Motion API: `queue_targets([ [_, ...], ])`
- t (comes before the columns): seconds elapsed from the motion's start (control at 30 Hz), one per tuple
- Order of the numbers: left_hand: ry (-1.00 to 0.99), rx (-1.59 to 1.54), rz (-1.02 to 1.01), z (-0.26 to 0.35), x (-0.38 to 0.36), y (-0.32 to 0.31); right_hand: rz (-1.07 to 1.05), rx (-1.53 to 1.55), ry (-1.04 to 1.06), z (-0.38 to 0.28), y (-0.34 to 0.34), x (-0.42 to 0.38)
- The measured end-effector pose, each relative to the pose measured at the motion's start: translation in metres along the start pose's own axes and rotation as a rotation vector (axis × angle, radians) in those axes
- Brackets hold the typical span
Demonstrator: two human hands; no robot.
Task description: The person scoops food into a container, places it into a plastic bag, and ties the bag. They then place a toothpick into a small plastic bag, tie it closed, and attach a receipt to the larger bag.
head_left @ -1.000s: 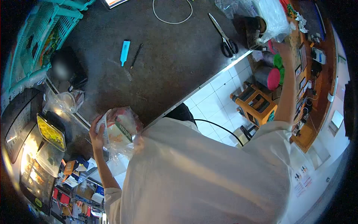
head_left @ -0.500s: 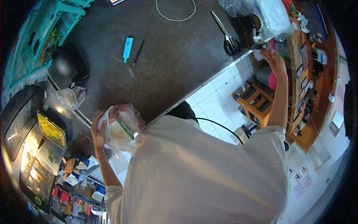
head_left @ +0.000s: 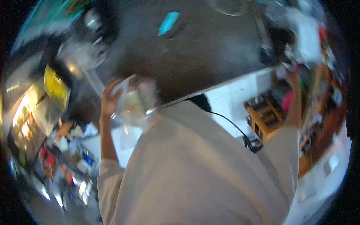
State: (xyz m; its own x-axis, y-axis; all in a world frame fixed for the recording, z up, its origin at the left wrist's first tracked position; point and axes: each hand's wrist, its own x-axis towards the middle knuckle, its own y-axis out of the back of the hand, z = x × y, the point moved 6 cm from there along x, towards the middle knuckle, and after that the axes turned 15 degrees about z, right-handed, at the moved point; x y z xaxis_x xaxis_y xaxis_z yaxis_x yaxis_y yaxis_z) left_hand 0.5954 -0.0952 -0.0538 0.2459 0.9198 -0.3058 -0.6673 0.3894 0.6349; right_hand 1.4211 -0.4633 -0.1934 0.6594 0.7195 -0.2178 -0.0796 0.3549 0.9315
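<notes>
My left hand (head_left: 110, 98) grips the side of a clear plastic bag (head_left: 135, 100) at the table's front edge, close against my shirt. Through the plastic show pale, reddish and greenish contents, smeared by motion. Far to the right, my right hand (head_left: 293, 77) is at the table corner, beside a dark round thing like a tape dispenser (head_left: 282, 39) and a white plastic-wrapped bundle (head_left: 308, 37). Motion blur hides its fingers. Scissors (head_left: 265, 43) lie on the table just left of the dispenser.
On the dark table (head_left: 210, 45) lie a light-blue highlighter (head_left: 168, 23) and a looped cable (head_left: 232, 14). A yellow-filled tray (head_left: 56, 86) stands at left, below a teal basket (head_left: 48, 22). An orange-brown stool (head_left: 264, 120) is on the tiled floor.
The view has turned and blurred, so the table things sit further right. My right hand has come down to the table corner; my left hand still holds the bag.
</notes>
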Motion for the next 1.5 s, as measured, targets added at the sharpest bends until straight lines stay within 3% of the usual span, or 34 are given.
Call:
queue_targets([
  [0.07, -0.073, 0.076, 0.0, 0.025, -0.002, 0.005, -0.048, 0.653, -0.192, -0.002, 0.014, -0.018],
  [0.13, -0.123, 0.065, -0.005, 0.01, 0.0, 0.003, -0.149, 1.084, -0.238, -0.038, 0.032, -0.039],
  [0.23, -0.082, -0.016, -0.086, -0.007, 0.017, -0.003, -0.165, 1.011, -0.137, -0.286, 0.178, -0.132],
  [0.27, -0.086, 0.0, -0.113, -0.012, 0.022, -0.004, -0.174, 1.007, 0.161, -0.364, 0.222, -0.16],
  [0.33, -0.157, 0.064, -0.141, -0.014, 0.023, -0.007, -0.376, 1.144, 0.328, -0.476, 0.265, -0.214],
  [0.37, -0.229, 0.121, -0.138, -0.01, 0.027, -0.005, -0.353, 1.28, 0.545, -0.522, 0.287, -0.233],
  [0.53, -0.324, 0.218, -0.171, -0.008, 0.03, -0.006, -0.477, 1.32, 0.541, -0.65, 0.325, -0.27],
  [0.63, -0.375, 0.202, -0.172, -0.017, 0.035, -0.012, -0.219, 0.967, 0.5, -0.665, 0.316, -0.266],
  [0.73, -0.346, 0.179, -0.174, -0.021, 0.036, -0.016, -0.319, 0.664, 0.443, -0.662, 0.32, -0.265],
  [0.83, -0.332, 0.123, -0.203, -0.02, 0.033, -0.019, -0.185, 0.495, 0.462, -0.647, 0.325, -0.269],
  [0.93, -0.352, 0.136, -0.202, -0.018, 0.031, -0.018, -0.318, 0.384, 0.291, -0.625, 0.304, -0.267],
  [1.13, -0.378, 0.149, -0.01, -0.021, 0.036, -0.005, -0.192, 0.904, 0.27, -0.585, 0.279, -0.28],
  [1.23, -0.501, 0.16, 0.173, -0.006, 0.028, 0.032, 0.029, 0.96, 0.251, -0.558, 0.287, -0.286],
  [1.27, -0.57, 0.151, 0.238, 0.004, 0.017, 0.049, 0.011, 0.931, 0.236, -0.548, 0.285, -0.297],
  [1.33, -0.951, 0.318, -0.007, 0.047, -0.028, 0.059, 0.011, 0.896, 0.224, -0.527, 0.28, -0.305],
  [1.5, -1.037, 0.228, -0.48, 0.082, -0.059, 0.024, -0.044, 1.002, 0.216, -0.509, 0.27, -0.317],
])
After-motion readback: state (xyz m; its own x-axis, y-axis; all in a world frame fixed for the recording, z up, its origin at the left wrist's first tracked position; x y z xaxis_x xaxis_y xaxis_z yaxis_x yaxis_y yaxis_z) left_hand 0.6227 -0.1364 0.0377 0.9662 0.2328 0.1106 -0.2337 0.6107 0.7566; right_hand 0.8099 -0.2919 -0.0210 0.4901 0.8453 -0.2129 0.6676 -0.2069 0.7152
